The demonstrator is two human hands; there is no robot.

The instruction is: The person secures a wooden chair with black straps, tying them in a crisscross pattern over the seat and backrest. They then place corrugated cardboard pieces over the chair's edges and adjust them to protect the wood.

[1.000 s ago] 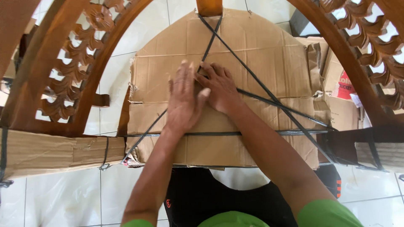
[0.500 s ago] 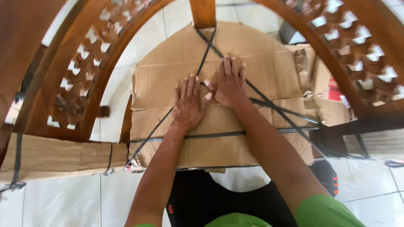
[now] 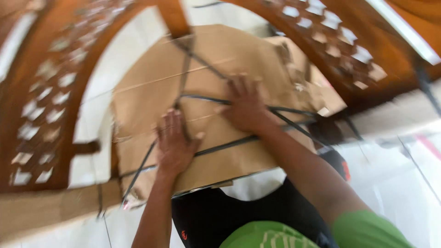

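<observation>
Both hands lie flat on a cardboard sheet (image 3: 206,92) wrapped over a carved wooden chair frame (image 3: 59,92) on the tiled floor. The left hand (image 3: 174,144) presses beside crossing black straps (image 3: 202,98); the right hand (image 3: 245,105), fingers spread, rests on one, seemingly pinning the cardboard, though blur hides any grasp.

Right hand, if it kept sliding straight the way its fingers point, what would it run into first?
The right hand lies flat on the cardboard wrapping, fingers pointing up and away. Straight ahead is more bare cardboard, then probably the black strap crossing diagonally. The picture is blurred, so this is uncertain.
</observation>
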